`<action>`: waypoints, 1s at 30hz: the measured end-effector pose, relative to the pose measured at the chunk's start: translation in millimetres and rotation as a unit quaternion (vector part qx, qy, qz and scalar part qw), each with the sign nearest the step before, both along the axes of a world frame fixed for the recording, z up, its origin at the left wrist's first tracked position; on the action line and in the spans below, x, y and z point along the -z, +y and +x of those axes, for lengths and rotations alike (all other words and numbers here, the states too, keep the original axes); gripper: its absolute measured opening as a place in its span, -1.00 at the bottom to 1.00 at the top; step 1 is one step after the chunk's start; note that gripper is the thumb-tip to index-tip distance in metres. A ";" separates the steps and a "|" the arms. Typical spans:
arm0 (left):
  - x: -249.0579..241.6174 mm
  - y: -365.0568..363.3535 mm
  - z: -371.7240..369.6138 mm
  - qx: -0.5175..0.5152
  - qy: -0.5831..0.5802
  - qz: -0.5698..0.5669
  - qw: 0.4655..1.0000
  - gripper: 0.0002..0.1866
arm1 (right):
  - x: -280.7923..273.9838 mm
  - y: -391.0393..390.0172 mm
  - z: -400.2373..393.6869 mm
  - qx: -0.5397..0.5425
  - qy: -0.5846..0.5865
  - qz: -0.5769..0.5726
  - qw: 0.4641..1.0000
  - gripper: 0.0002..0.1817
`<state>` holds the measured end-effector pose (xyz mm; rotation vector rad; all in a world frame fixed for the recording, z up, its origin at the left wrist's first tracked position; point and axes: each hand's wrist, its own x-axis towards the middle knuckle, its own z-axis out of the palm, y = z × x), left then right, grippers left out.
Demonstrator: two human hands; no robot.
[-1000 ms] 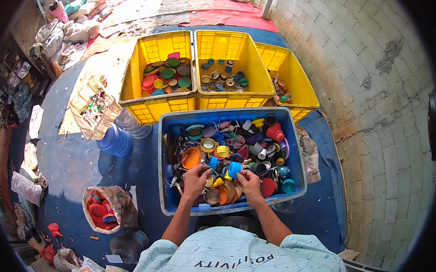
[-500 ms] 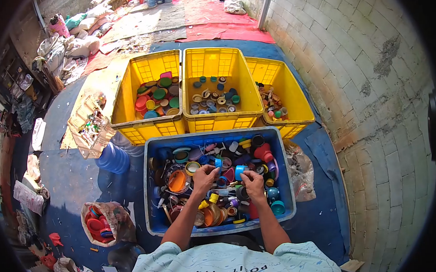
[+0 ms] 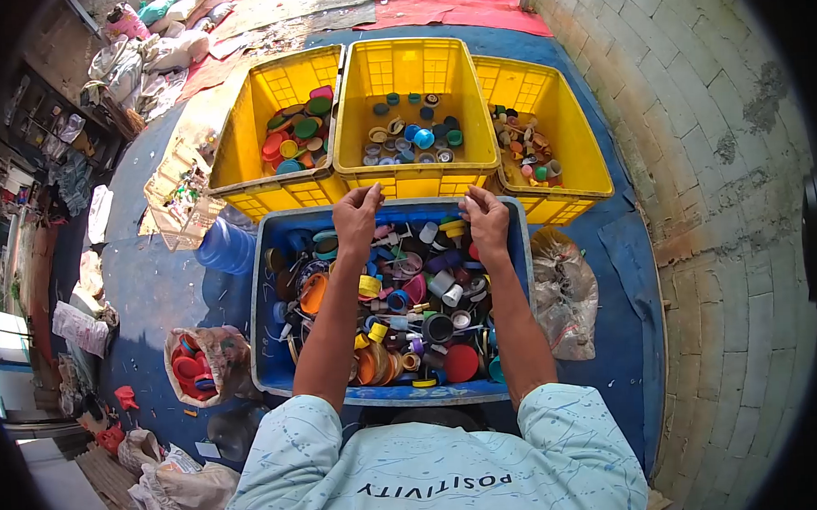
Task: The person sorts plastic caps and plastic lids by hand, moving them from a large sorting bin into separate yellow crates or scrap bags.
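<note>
Above the far rim of a blue tub (image 3: pixel 256 344) full of mixed plastic caps and lids, both my hands are raised with nothing in them. My left hand (image 3: pixel 359 219) is near the front wall of the middle yellow crate (image 3: pixel 405 179), fingers loosely apart. On the tub's right side, my right hand (image 3: pixel 486 220) has its thumb and fingers parted too. Two bright blue caps (image 3: pixel 423 139) are inside the middle crate, among several grey, green and cream caps. A white cap (image 3: pixel 452 296) and a round red lid (image 3: pixel 462 363) lie in the tub below my arms.
A left yellow crate (image 3: pixel 231 162) holds colourful lids; a right yellow crate (image 3: pixel 586 147) holds smaller caps. At left are a wicker basket (image 3: pixel 165 206), a blue water jug (image 3: pixel 226 247) and a sack of red lids (image 3: pixel 226 350). A plastic bag (image 3: pixel 570 307) sits by the block wall (image 3: pixel 737 268).
Both hands have moved forward from over the tub toward the yellow crates and let go of the blue caps. Bright blue caps now show in the middle crate. The view has shifted.
</note>
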<state>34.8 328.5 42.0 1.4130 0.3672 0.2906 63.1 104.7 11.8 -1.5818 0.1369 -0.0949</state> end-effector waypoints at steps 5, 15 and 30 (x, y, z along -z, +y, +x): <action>57.3 18.9 -118.0 -0.071 0.105 -0.010 0.992 -0.70 | 52.0 -34.7 -101.7 -0.043 0.095 -0.068 0.992 -0.73; 79.3 37.3 -266.2 -0.154 0.223 -0.033 0.962 -0.70 | 65.9 -4.8 -195.6 -0.175 0.003 -0.273 0.946 -0.77; 85.8 108.1 -285.0 -0.102 0.260 -0.047 0.959 -0.79 | 54.3 102.1 -183.7 -0.289 -0.005 -0.378 0.879 -0.61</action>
